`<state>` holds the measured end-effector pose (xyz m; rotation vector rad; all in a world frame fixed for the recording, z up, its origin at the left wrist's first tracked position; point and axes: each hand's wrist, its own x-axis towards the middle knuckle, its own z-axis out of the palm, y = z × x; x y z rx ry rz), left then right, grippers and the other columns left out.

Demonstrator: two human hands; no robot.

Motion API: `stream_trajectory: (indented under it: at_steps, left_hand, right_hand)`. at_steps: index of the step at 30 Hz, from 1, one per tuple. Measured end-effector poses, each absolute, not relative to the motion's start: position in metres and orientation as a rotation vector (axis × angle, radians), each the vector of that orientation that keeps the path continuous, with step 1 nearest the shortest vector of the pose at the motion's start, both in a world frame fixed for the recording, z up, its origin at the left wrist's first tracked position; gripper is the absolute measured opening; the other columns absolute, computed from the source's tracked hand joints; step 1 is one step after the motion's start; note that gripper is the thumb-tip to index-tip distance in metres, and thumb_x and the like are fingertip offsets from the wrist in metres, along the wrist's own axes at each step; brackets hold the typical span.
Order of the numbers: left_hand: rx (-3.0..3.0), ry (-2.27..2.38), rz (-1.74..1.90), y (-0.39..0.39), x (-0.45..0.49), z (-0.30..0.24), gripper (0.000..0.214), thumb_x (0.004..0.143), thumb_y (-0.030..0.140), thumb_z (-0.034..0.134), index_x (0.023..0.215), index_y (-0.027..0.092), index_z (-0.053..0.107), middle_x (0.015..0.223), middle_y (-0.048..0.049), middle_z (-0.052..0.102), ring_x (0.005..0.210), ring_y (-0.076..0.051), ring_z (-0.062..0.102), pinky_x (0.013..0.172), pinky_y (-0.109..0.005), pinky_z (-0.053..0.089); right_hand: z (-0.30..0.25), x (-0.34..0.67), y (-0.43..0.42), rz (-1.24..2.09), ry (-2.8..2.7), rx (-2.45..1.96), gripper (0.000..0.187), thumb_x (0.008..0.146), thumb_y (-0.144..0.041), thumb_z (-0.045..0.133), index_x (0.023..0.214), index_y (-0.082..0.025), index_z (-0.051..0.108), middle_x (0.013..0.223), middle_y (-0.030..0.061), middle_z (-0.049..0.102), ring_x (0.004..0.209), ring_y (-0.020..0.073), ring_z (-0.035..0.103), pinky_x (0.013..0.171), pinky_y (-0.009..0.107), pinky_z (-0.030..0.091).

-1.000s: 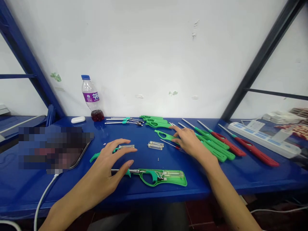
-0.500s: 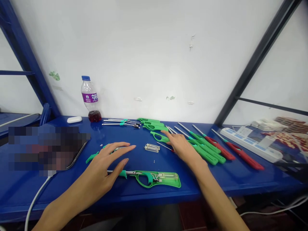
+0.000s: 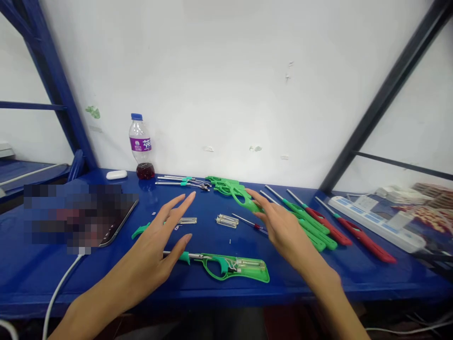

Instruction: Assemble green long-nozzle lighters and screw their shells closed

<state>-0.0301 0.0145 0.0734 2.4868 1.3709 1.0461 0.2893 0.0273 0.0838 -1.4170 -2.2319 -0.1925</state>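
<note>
My left hand (image 3: 159, 243) hovers low over the blue table (image 3: 318, 269) with its fingers stretched out and holding nothing. Under it lie a green trigger piece (image 3: 140, 230) and a small metal part (image 3: 187, 220). An opened green lighter half (image 3: 233, 268) with wires and a metal tube lies just in front of it. My right hand (image 3: 283, 229) pinches one end of a green handle shell (image 3: 242, 196) between thumb and fingers. Small clear tanks (image 3: 226, 220) and a thin red-tipped rod (image 3: 247, 222) lie between my hands.
Green lighters (image 3: 311, 226) and red lighters (image 3: 354, 233) lie in a row at the right, with a white power strip (image 3: 375, 219) beyond. More green shells (image 3: 219, 181), metal tubes (image 3: 182, 181), a bottle (image 3: 141, 147) and a white case (image 3: 116, 174) stand at the back. A phone (image 3: 118, 222) lies left.
My right hand has closed on the green handle shell and raised its end off the table. My left hand has lifted and its fingers now point further back.
</note>
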Motion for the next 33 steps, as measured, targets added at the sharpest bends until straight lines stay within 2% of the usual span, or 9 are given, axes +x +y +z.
stream_trajectory:
  at_steps: [4, 7, 10, 13, 17, 20, 23, 27, 33]
  left_hand:
    - [2.486, 1.366, 0.997, 0.010, -0.027, 0.074, 0.071, 0.109, 0.041, 0.049, 0.169, 0.041, 0.011, 0.168, -0.0061, 0.041, 0.147, -0.031, 0.051, 0.113, -0.046, 0.053]
    - [2.529, 1.311, 0.910, 0.008, -0.025, 0.071, 0.068, 0.109, 0.040, 0.050, 0.168, 0.042, 0.017, 0.169, -0.0028, 0.041, 0.150, -0.028, 0.048, 0.116, -0.045, 0.050]
    - [2.582, 1.209, 0.844, 0.009, -0.023, 0.066, 0.053, 0.110, 0.037, 0.050, 0.162, 0.040, 0.038, 0.159, -0.0015, 0.055, 0.144, -0.025, 0.055, 0.115, -0.043, 0.052]
    - [2.655, 1.120, 0.857, 0.014, -0.022, 0.060, 0.036, 0.110, 0.031, 0.048, 0.142, 0.031, 0.065, 0.138, -0.0050, 0.070, 0.129, -0.025, 0.065, 0.109, -0.043, 0.056]
    - [2.712, 1.043, 0.870, 0.021, -0.023, 0.054, 0.033, 0.111, 0.026, 0.045, 0.127, 0.024, 0.074, 0.119, -0.0074, 0.075, 0.113, -0.024, 0.069, 0.098, -0.038, 0.058]
    - [2.704, 1.016, 0.773, 0.021, -0.023, 0.056, 0.030, 0.109, 0.022, 0.048, 0.120, 0.025, 0.075, 0.114, -0.0061, 0.074, 0.108, -0.023, 0.069, 0.097, -0.037, 0.057]
    - [2.654, 1.027, 0.696, 0.017, -0.022, 0.059, 0.026, 0.107, 0.019, 0.053, 0.117, 0.026, 0.076, 0.112, -0.0041, 0.074, 0.106, -0.022, 0.068, 0.096, -0.036, 0.056]
    - [2.632, 1.048, 0.669, 0.015, -0.019, 0.060, 0.027, 0.105, 0.017, 0.055, 0.118, 0.027, 0.076, 0.112, -0.0032, 0.073, 0.105, -0.022, 0.068, 0.095, -0.035, 0.056]
    - [2.629, 1.060, 0.612, 0.018, -0.019, 0.055, 0.029, 0.106, 0.014, 0.053, 0.120, 0.027, 0.076, 0.114, -0.0036, 0.070, 0.104, -0.022, 0.066, 0.095, -0.036, 0.054]
  right_hand:
    - [0.082, 0.288, -0.018, 0.066, -2.329, -1.294, 0.068, 0.103, -0.011, 0.041, 0.163, -0.043, 0.034, 0.124, 0.0051, 0.077, 0.100, 0.0238, 0.077, 0.080, 0.036, 0.062]
    - [0.079, 0.281, -0.036, 0.060, -2.385, -1.271, 0.074, 0.096, -0.003, 0.039, 0.158, -0.042, 0.043, 0.128, 0.0044, 0.077, 0.104, 0.0251, 0.077, 0.085, 0.040, 0.062]
    - [0.077, 0.268, -0.041, -0.036, -2.483, -1.238, 0.083, 0.082, 0.002, 0.045, 0.155, -0.038, 0.050, 0.135, 0.0056, 0.075, 0.111, 0.0283, 0.075, 0.093, 0.045, 0.061]
    - [0.075, 0.256, -0.040, -0.147, -2.588, -1.218, 0.079, 0.069, 0.000, 0.053, 0.143, -0.028, 0.062, 0.130, 0.0118, 0.076, 0.104, 0.0334, 0.078, 0.087, 0.047, 0.062]
    - [0.073, 0.251, -0.038, -0.220, -2.648, -1.226, 0.077, 0.063, -0.002, 0.057, 0.136, -0.024, 0.065, 0.126, 0.0141, 0.078, 0.098, 0.0352, 0.078, 0.082, 0.046, 0.060]
    - [0.071, 0.252, -0.037, -0.215, -2.658, -1.236, 0.077, 0.067, -0.001, 0.058, 0.139, -0.025, 0.064, 0.129, 0.0125, 0.077, 0.101, 0.0346, 0.078, 0.084, 0.046, 0.059]
    - [0.069, 0.254, -0.036, -0.186, -2.650, -1.248, 0.069, 0.077, -0.001, 0.058, 0.141, -0.027, 0.064, 0.128, 0.0104, 0.078, 0.102, 0.0333, 0.077, 0.086, 0.046, 0.057]
    - [0.064, 0.254, -0.034, -0.166, -2.617, -1.246, 0.059, 0.088, -0.002, 0.058, 0.140, -0.027, 0.066, 0.122, 0.0094, 0.080, 0.098, 0.0307, 0.077, 0.084, 0.044, 0.057]
    - [0.067, 0.254, -0.035, -0.152, -2.598, -1.271, 0.050, 0.095, -0.005, 0.059, 0.139, -0.028, 0.068, 0.120, 0.0076, 0.080, 0.100, 0.0266, 0.076, 0.089, 0.040, 0.056]
